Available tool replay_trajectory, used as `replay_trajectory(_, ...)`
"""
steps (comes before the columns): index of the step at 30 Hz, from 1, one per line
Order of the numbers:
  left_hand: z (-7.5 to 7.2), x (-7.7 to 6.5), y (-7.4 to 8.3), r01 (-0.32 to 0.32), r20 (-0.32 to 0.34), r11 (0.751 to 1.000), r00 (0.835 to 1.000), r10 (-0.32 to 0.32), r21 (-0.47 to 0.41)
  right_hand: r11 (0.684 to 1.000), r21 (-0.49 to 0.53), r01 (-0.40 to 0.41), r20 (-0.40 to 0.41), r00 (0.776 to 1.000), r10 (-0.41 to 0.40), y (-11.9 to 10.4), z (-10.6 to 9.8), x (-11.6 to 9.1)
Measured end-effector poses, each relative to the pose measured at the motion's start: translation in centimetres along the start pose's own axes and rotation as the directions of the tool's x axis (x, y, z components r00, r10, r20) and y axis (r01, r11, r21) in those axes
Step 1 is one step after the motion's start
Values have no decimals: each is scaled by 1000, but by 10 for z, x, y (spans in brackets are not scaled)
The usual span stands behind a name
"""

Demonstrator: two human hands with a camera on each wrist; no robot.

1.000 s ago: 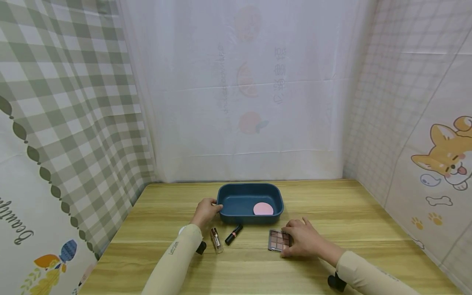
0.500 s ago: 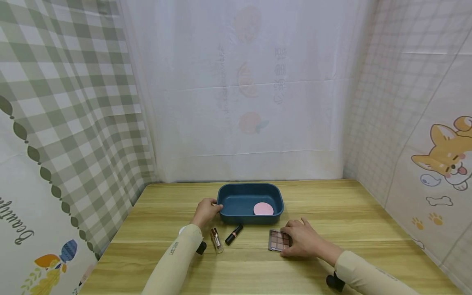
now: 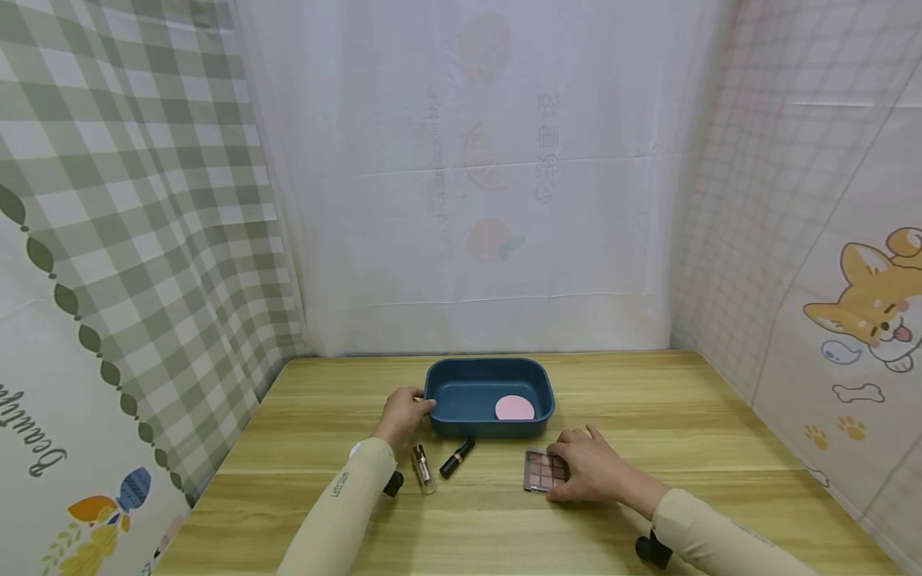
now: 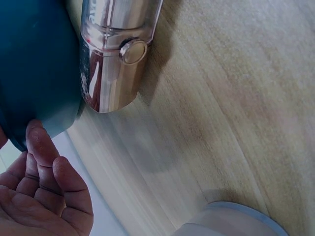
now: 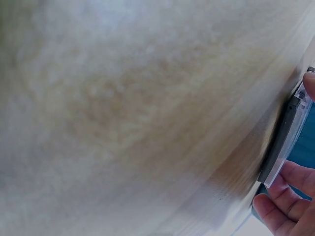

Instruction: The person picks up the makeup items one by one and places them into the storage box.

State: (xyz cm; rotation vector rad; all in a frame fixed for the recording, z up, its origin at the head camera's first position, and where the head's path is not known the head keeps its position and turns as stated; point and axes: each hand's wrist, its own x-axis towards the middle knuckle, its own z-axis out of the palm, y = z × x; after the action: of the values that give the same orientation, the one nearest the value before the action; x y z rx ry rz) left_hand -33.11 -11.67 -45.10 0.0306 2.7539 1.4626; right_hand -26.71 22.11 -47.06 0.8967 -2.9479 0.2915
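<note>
My left hand (image 3: 402, 414) grips the left rim of a dark blue rectangular box (image 3: 439, 426), thumb over the edge and fingers against the outer wall. A round pink pad (image 3: 515, 407) lies inside the box. My right hand (image 3: 589, 466) pinches an eyeshadow palette (image 3: 540, 470) at its right side, thumb on the near edge and fingers on the far one. In the right wrist view, the palette (image 5: 285, 140) shows edge-on, low over the wood. Between the hands lie a black lipstick (image 3: 457, 458) and a clear and rose-gold tube (image 3: 423, 470).
The wooden table (image 3: 475, 528) has a white curtain (image 3: 346, 240) behind it and patterned cloths at both sides. A pale round item (image 4: 231, 221) sits near my left wrist, mostly hidden behind the sleeve in the head view.
</note>
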Motion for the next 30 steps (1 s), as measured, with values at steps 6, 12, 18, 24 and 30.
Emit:
replay_trajectory(6,0,0,0,7,-1,1000,1000,-7,-10,1000,1,9,-16,1000,-9,0,-2,0)
replay_trajectory(12,0,1,-1,5,2,1000,1000,-5,-5,1000,13,14,-34,999,-13,-1,-5,1)
replay_trajectory(18,0,1,-2,0,-1,1000,1000,0,-2,1000,21,11,-52,999,-10,-6,-10,3)
replay_trajectory(24,0,1,-2,-2,0,1000,1000,2,0,999,-4,37,-75,996,-37,-11,-15,5)
replay_trajectory(30,-1,-1,-1,-9,0,1000,1000,9,3,999,9,52,-88,995,-51,-16,-20,6)
